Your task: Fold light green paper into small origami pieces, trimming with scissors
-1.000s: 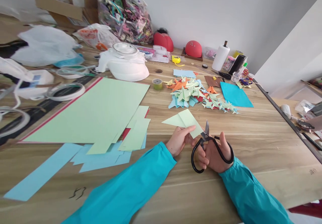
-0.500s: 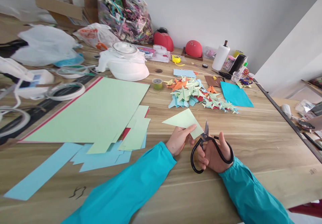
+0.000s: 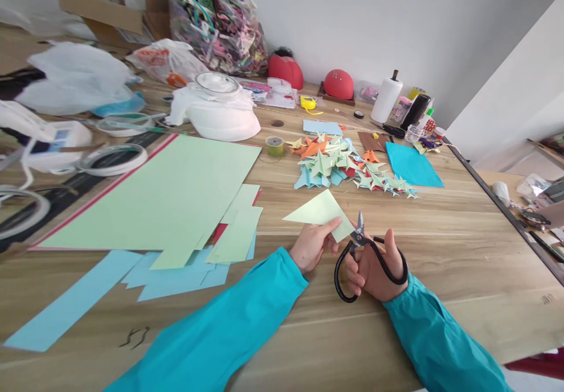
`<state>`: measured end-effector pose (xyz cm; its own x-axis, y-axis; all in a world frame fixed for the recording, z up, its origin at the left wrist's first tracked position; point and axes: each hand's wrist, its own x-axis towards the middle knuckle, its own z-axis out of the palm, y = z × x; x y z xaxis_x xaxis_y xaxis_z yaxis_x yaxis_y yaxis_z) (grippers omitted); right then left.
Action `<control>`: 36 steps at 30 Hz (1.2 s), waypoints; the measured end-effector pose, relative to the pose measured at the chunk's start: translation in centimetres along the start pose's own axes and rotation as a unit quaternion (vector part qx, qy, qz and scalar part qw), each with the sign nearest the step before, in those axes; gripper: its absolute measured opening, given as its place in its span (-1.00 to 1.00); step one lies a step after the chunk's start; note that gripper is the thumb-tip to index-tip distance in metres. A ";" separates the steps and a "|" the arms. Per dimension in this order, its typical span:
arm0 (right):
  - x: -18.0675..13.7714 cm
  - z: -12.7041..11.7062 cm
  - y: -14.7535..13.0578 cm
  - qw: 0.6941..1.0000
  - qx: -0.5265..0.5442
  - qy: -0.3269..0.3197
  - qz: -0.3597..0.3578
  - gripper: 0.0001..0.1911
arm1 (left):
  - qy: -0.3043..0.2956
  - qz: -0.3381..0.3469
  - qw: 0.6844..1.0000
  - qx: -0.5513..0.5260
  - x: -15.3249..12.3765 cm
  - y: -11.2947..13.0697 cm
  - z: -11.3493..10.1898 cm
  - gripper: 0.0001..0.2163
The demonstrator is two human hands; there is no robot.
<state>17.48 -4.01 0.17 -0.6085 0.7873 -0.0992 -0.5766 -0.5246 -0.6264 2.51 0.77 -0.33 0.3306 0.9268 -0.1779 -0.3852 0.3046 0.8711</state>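
Between its thumb and fingers, my left hand (image 3: 311, 246) pinches a folded piece of pale green paper (image 3: 318, 213), its long point aimed left. My right hand (image 3: 374, 268) is closed around black-handled scissors (image 3: 360, 238), fingers and thumb through the wide loops. The scissors' metal blades point up and away, right beside the paper's right corner; whether they touch it I cannot tell. Beyond the hands lies a heap of folded paper stars (image 3: 328, 160) in green, orange, blue and red.
Large green sheets (image 3: 163, 198) lie to the left, with green and blue strips (image 3: 74, 298) in front. A spool (image 3: 275, 146) stands near the stars, beside a turquoise sheet (image 3: 414, 164). Tape rolls (image 3: 115, 160) and plastic bags (image 3: 79, 77) crowd the far left.
Almost nothing differs. The green paper and my left hand have shifted very slightly left, and the scissors remain beside the paper's corner.
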 end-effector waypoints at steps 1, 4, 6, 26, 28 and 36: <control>0.0 0.0 0.0 1.000 0.001 0.000 0.001 -0.18 | 0.003 -0.001 1.000 -0.001 0.0 0.0 0.0 -0.69; 0.0 0.0 0.0 1.000 0.006 -0.004 0.009 -0.20 | 0.004 -0.003 1.000 -0.009 0.1 0.0 0.0 -0.70; -0.3 -0.1 -0.5 1.000 0.015 -0.001 0.003 -0.22 | 0.023 -0.003 0.999 -0.025 0.2 0.1 -0.2 -0.73; -1.1 -0.8 -1.2 0.999 -0.039 -0.002 0.021 -0.16 | 0.052 -0.022 0.993 -0.099 0.8 0.6 -1.1 -0.55; -1.0 -0.8 -1.1 0.999 -0.041 -0.007 0.030 -0.17 | 0.051 -0.016 0.994 -0.094 0.8 0.5 -1.1 -0.51; -0.7 -0.9 -1.1 0.998 -0.036 -0.012 0.058 -0.18 | -0.013 -0.001 1.000 -0.003 0.5 0.1 -1.0 -0.55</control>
<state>19.02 -3.71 0.20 -0.6824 0.7143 -0.1554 -0.4615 -0.5858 -0.6662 1.79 1.48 -0.74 0.3540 0.9203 -0.1667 -0.3903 0.3073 0.8679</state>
